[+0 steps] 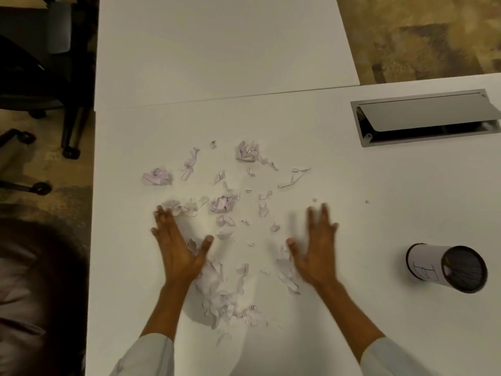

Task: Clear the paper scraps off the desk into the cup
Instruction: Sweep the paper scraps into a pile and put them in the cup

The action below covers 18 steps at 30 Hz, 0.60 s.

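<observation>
Several torn and crumpled paper scraps [222, 204] lie scattered over the middle of the white desk [379, 185], with a denser heap [219, 294] near the front edge between my forearms. My left hand [179, 248] lies flat and open on the desk, fingertips touching scraps at the left of the scatter. My right hand [317, 248] is also flat and open, its thumb side against scraps on the right. A black mesh cup [447, 267] wrapped in white paper lies on its side at the right, mouth facing the near right, apart from both hands.
A grey cable hatch [428, 118] with its lid raised is set into the desk at the back right. A second white desk [217, 44] adjoins behind. Black office chair legs and castors [40, 185] stand on the carpet to the left.
</observation>
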Tool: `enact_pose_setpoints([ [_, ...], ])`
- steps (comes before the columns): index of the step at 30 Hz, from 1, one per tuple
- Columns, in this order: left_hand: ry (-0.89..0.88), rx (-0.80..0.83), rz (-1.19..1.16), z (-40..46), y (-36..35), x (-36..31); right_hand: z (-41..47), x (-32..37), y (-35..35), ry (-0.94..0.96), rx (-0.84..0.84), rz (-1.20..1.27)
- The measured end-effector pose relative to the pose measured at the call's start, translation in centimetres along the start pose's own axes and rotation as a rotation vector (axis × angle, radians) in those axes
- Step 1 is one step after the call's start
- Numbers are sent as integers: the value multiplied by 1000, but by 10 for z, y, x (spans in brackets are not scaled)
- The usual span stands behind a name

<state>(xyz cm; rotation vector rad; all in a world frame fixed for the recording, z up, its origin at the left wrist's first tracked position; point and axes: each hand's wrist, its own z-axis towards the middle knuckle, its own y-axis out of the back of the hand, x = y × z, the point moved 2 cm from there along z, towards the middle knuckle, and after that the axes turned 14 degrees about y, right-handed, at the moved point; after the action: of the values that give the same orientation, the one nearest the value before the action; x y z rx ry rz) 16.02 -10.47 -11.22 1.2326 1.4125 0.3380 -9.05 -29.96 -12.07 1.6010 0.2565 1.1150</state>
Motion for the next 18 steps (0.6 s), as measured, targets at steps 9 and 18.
enact_pose_setpoints([
  [9, 181, -63, -150, 110, 53, 15, 49, -114, 60, -295, 16, -173],
  [18, -123, 47, -250, 119, 15, -39, 130, -31, -4, 124, 197, -206],
])
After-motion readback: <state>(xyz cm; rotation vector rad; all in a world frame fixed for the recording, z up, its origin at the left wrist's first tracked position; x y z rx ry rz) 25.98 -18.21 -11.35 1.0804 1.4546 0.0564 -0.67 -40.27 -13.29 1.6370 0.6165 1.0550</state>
